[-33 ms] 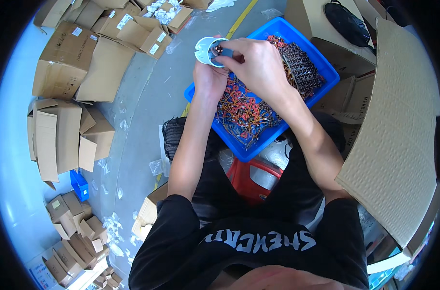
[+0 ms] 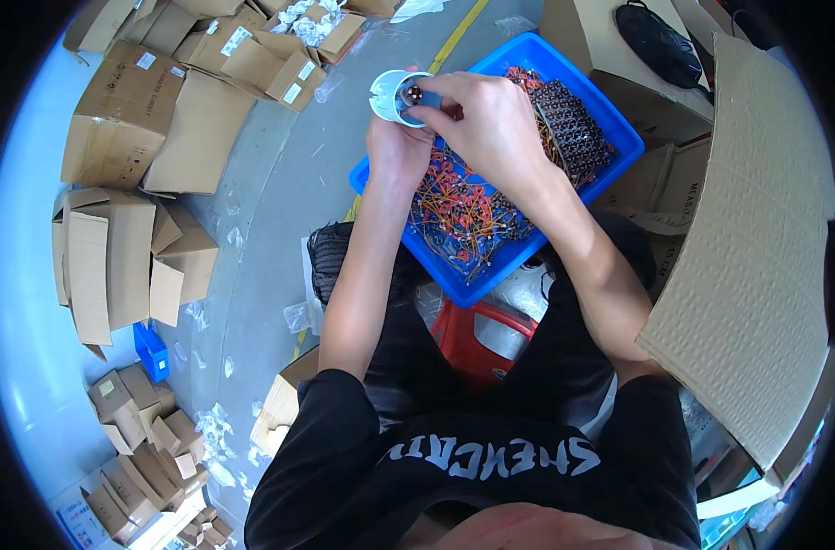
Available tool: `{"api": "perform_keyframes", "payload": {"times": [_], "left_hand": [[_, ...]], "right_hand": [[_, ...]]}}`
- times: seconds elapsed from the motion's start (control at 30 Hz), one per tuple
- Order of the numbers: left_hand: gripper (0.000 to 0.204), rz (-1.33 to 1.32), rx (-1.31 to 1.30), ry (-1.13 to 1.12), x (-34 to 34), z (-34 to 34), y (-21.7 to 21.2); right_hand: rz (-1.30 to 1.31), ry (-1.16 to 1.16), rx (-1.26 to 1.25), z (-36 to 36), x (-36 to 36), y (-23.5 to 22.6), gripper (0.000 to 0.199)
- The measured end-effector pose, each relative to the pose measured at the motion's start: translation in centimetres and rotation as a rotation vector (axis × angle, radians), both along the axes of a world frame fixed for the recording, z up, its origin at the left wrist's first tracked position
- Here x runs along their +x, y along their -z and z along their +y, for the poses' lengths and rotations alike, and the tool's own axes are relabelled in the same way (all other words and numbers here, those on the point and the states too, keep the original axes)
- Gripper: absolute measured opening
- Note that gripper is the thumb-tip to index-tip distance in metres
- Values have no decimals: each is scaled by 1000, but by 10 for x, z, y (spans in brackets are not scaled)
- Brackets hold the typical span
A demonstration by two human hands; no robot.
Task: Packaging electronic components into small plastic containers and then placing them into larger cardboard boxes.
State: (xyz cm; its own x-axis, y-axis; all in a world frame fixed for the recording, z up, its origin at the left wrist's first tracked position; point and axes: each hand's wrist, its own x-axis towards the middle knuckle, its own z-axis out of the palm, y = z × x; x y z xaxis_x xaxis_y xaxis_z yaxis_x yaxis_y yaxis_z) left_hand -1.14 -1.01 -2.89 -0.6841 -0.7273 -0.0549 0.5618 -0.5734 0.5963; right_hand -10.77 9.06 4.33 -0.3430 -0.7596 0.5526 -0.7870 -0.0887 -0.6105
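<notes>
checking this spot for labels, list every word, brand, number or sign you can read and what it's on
I won't copy wording, only place it:
Black shirt: large pale lettering.
Brown carton at right: dark lettering.
Upper-left cartons: white labels, too small to read.
Lower-left panel: too small to read.
Pale blue cup: none seen.
</notes>
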Motion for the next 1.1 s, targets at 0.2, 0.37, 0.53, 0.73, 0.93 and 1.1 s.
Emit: {"api": "perform_keyframes", "payload": {"times": [0.2, 0.37, 0.53, 0.73, 0.93, 1.1], "left_hand": [[45, 15, 14, -12, -2, 1, -9], [52, 99, -76, -44, -5, 12, -38], [48, 1, -197, -102, 1, 9, -33], [47, 39, -37, -77, 2, 2, -15], [40, 280, -74, 124, 6, 3, -10], [39, 275, -103, 99, 7, 2, -6]], "right_hand": [[1, 15, -44, -3, -2, 2, 16], [62, 3, -96, -6, -6, 4, 19], [-17, -40, -131, -5, 2, -1, 20], [73, 60, -92, -4, 17, -5, 18], [8, 5, -114, -6, 14, 8, 14], [-129, -55, -124, -3, 15, 7, 13]]}}
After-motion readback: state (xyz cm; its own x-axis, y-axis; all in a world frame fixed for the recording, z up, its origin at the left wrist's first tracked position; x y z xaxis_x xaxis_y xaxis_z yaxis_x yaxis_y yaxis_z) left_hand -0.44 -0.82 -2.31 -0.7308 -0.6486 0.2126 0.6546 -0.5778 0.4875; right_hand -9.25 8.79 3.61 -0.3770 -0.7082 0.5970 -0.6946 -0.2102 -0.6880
